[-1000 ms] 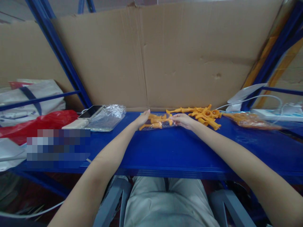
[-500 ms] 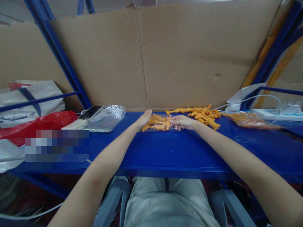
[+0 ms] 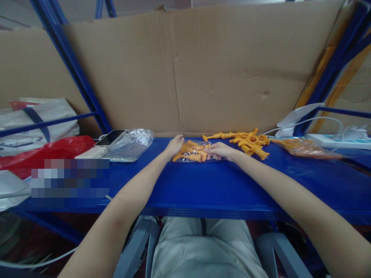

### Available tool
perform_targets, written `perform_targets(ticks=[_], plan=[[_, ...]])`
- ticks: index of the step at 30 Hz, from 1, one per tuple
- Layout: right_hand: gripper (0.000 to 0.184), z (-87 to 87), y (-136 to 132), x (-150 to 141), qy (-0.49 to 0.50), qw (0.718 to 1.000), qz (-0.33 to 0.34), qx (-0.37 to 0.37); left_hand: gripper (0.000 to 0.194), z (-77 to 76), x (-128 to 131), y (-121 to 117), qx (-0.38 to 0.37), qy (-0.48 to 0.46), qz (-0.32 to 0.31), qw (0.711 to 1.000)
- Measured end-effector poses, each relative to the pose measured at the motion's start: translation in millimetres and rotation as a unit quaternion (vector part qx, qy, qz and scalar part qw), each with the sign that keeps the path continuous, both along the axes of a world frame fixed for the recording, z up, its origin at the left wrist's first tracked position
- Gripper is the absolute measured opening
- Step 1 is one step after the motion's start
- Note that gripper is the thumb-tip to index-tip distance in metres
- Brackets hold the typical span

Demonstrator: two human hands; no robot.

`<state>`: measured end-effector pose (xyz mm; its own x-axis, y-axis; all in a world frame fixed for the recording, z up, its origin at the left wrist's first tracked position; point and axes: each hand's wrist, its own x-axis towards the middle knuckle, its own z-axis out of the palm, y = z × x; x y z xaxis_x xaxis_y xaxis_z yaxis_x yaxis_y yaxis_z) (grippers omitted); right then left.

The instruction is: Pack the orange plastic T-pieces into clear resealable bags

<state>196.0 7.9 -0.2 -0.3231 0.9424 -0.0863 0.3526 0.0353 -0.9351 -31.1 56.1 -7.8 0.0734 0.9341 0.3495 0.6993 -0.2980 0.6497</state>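
A clear plastic bag (image 3: 213, 156) lies on the blue shelf in front of me, with several orange plastic horn-shaped pieces (image 3: 193, 157) inside it. My left hand (image 3: 174, 145) is closed on the bag's left edge; its fingertips are partly hidden. At the opposite end, my right hand (image 3: 222, 150) has its fingers bent around the bag's right side, close to the pieces. Just beyond the right hand, a loose pile of similar orange pieces (image 3: 252, 143) with flared, hollow ends rests against the cardboard.
To the right lies a filled bag of orange pieces (image 3: 307, 148), near a white power strip (image 3: 342, 141). Clear empty bags (image 3: 135, 144) and a phone (image 3: 111, 137) are at the left, beside a red plastic bag (image 3: 55, 150). A cardboard sheet (image 3: 232, 69) stands behind the blue shelf (image 3: 208, 189).
The pieces in the bag have shifted and bunched closer together. My right hand's fingers have curled in at the bag's right end. My left hand has stayed at the left edge.
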Motion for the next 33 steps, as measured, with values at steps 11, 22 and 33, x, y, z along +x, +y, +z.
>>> perform_targets(ticks=[11, 22, 33], plan=[[0.016, 1.7, -1, -6, 0.079, 0.991, -0.090, -0.060, 0.048, 0.1, 4, -2, 0.038, 0.148, -0.064, 0.986], [0.008, 0.5, 3, 0, 0.148, 0.986, -0.019, -0.073, 0.043, 5.7, 11, -13, 0.063, 0.226, -0.128, 0.963], [0.012, 3.7, 0, -8, 0.196, 0.975, -0.107, 0.003, 0.047, 5.0, 6, -7, 0.035, 0.286, -0.067, 0.955]])
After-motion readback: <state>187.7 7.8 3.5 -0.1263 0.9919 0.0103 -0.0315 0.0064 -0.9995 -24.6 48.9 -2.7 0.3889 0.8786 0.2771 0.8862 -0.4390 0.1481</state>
